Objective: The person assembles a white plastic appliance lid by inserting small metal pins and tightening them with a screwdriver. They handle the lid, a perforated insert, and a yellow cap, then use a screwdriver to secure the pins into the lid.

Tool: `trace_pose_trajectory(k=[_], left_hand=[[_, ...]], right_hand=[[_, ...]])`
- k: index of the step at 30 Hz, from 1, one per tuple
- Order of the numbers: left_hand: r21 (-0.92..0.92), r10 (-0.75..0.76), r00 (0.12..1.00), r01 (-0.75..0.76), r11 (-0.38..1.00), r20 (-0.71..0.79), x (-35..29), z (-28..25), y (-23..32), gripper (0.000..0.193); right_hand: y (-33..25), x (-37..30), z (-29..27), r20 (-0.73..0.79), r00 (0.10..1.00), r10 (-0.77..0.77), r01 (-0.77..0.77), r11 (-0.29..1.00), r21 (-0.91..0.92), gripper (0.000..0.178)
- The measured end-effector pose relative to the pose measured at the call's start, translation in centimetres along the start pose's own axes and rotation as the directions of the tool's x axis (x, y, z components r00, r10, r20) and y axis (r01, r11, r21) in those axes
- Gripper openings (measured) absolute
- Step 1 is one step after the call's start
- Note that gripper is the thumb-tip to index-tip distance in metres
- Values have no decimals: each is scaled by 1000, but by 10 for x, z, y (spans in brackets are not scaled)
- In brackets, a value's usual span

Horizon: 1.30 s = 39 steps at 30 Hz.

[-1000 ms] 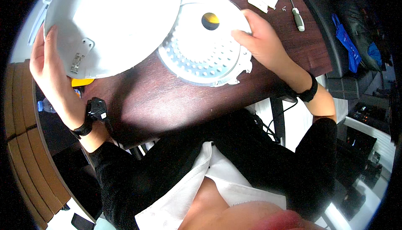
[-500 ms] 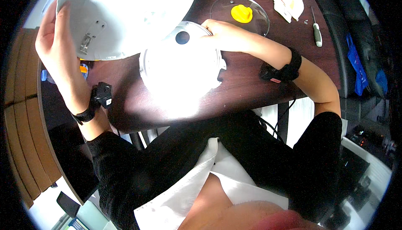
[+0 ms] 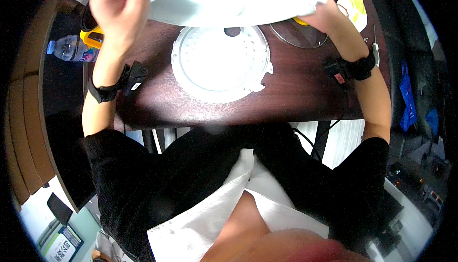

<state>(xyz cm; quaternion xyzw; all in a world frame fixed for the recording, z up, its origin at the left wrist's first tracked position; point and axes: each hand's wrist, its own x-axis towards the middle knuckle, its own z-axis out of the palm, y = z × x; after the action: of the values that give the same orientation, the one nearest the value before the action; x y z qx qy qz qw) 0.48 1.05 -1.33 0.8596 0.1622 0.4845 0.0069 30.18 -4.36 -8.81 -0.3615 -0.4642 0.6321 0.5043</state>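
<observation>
Over the counter (image 3: 305, 90), left hand (image 3: 121, 11) and right hand (image 3: 329, 18) grip the shell (image 3: 238, 0), far side out of frame; glare washes out much of the plate (image 3: 222, 66).

Washed-out glare on pale disc (image 3: 214, 66), black fisheye corners

I'd say a hand could slip over the dark table (image 3: 300, 90) right of the pale disc (image 3: 217, 71), mid-frame. Across the top, the white shell (image 3: 238, 2) bars the way between left hand (image 3: 121, 11) and right hand (image 3: 327, 16); the glass lid (image 3: 296, 39) crowds the upper right, the bottle (image 3: 69, 48) the upper left.
</observation>
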Motion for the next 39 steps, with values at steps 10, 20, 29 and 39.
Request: trace_pose_trajectory(k=[10,20,29,39], left_hand=[[-225,59,997,-46,973,52,8,30,0,32],[-118,-287,911,333,935,298,5,27,34,39],[84,-127,548,103,991,827,-74,23,20,59],[239,-250,422,81,968,872,-64,57,33,76]], right_hand=[[-14,-22,13,90,982,169,-109,880,-463,35],[-27,-81,-28,-162,985,68,-155,767,-622,35],[-50,-151,-80,-475,876,-85,-294,685,-667,36],[-57,-159,-106,-590,777,-219,-330,657,-678,38]])
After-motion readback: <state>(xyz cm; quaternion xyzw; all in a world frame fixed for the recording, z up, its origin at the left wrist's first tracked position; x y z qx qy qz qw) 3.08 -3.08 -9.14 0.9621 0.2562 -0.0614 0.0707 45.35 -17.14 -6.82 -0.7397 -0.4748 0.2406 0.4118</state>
